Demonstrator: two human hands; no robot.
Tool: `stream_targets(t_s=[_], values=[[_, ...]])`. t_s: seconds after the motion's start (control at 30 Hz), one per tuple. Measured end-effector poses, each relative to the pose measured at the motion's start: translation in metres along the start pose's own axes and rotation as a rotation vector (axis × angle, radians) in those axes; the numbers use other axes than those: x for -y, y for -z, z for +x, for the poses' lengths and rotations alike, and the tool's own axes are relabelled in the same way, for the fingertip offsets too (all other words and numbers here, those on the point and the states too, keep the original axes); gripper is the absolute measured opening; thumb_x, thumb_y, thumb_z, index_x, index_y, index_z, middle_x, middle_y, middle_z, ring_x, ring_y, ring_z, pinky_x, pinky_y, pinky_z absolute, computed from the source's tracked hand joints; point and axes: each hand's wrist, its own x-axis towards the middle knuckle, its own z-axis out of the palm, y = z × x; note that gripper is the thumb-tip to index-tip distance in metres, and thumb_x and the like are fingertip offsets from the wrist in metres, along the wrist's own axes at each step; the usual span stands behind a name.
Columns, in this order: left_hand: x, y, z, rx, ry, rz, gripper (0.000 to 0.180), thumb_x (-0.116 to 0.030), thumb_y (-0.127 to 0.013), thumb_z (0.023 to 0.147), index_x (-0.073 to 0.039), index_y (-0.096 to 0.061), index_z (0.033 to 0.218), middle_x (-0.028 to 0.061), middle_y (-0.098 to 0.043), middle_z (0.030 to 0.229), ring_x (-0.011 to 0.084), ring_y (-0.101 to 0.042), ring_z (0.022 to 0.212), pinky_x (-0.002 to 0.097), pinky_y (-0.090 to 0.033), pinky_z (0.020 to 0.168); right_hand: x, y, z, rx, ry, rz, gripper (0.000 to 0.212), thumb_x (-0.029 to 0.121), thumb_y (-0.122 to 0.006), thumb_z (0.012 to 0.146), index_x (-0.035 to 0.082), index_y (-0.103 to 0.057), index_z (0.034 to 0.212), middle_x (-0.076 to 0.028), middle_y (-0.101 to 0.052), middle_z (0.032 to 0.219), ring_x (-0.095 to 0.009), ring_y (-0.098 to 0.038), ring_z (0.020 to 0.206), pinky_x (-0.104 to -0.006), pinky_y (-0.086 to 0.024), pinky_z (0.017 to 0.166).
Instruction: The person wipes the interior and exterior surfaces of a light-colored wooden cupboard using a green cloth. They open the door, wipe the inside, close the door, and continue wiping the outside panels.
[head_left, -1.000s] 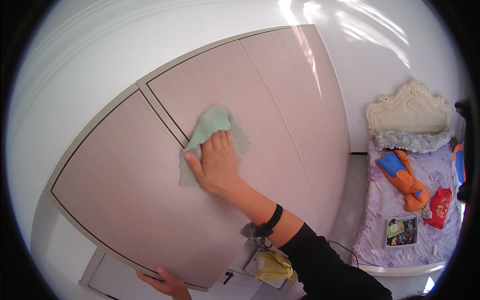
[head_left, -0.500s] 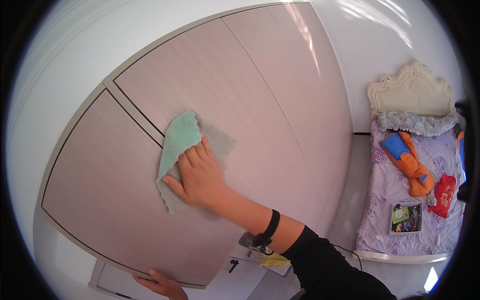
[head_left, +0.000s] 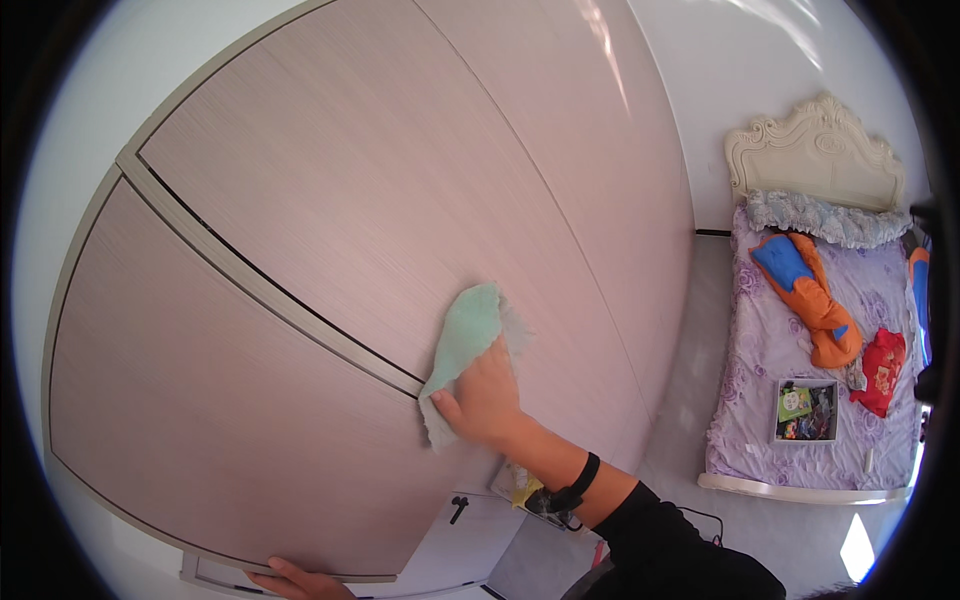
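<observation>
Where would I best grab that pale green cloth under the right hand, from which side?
Probably by the free top edge of the pale green cloth, coming from the picture's upper left: that flap is clear of the right hand, which covers the lower right. It looks thin against the pinkish wood-grained panel, so a pinch seems best.

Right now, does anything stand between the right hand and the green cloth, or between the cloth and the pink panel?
Nothing visible does: the right hand is directly on the green cloth, which lies against the pink panel. The cloth's underside is hidden.
</observation>
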Motion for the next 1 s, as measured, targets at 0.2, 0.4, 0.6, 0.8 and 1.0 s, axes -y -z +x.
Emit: stream_targets(t_s=[0.2,0.4,0.6,0.8,1.0], values=[[0.025,0.01,0.004,-0.008,0.001,0.026,0.091,-0.049,-0.061,0.112,0.01,-0.019,0.166,0.0364,-0.044,0.157,0.0393,-0.055,0.133,0.0526,-0.049,0.112,-0.058,-0.003,-0.049,-0.09,-0.074,-0.001,0.082,0.043,-0.06,0.105,-0.01,-0.037,0.162,-0.037,-0.03,0.17,-0.063,-0.02,0.158,-0.0674,-0.017,0.131],[0.044,0.016,0.001,-0.099,-0.003,0.037,0.087,-0.047,-0.058,0.114,0.012,-0.02,0.165,0.0404,-0.042,0.156,0.0397,-0.055,0.133,0.0531,-0.048,0.114,-0.136,-0.014,-0.097,-0.189,-0.282,-0.016,0.073,0.037,-0.049,0.113,-0.008,-0.031,0.167,-0.031,-0.027,0.176,-0.053,-0.021,0.163,-0.057,-0.016,0.134],[0.033,0.02,-0.001,-0.092,-0.001,0.384,0.09,-0.05,-0.061,0.112,0.018,-0.025,0.159,0.041,-0.045,0.151,0.0398,-0.056,0.129,0.0534,-0.049,0.111,-0.231,-0.009,-0.123,-0.465,-0.876,0.559,0.063,0.04,-0.048,0.117,-0.001,-0.044,0.165,-0.019,-0.048,0.166,-0.036,-0.045,0.152,-0.043,-0.033,0.128],[0.028,0.004,0.011,-0.056,-0.165,0.071,0.085,-0.052,-0.065,0.11,0.015,-0.035,0.152,0.0344,-0.054,0.138,0.0384,-0.059,0.121,0.0521,-0.053,0.103,-0.182,0.074,-0.104,-0.235,-0.849,0.441,0.054,0.038,-0.058,0.109,0.009,-0.054,0.155,-0.008,-0.059,0.154,-0.029,-0.057,0.138,-0.0392,-0.042,0.117],[0.005,0.004,0.005,0.013,0.032,0.101,0.08,-0.052,-0.049,0.114,0.004,-0.023,0.165,0.0281,-0.043,0.156,0.0389,-0.053,0.14,0.0499,-0.054,0.104,-0.084,0.126,-0.061,0.246,-0.36,-0.441,0.047,0.034,-0.071,0.099,0.019,-0.065,0.143,0.002,-0.068,0.142,-0.024,-0.065,0.123,-0.0377,-0.051,0.105]])
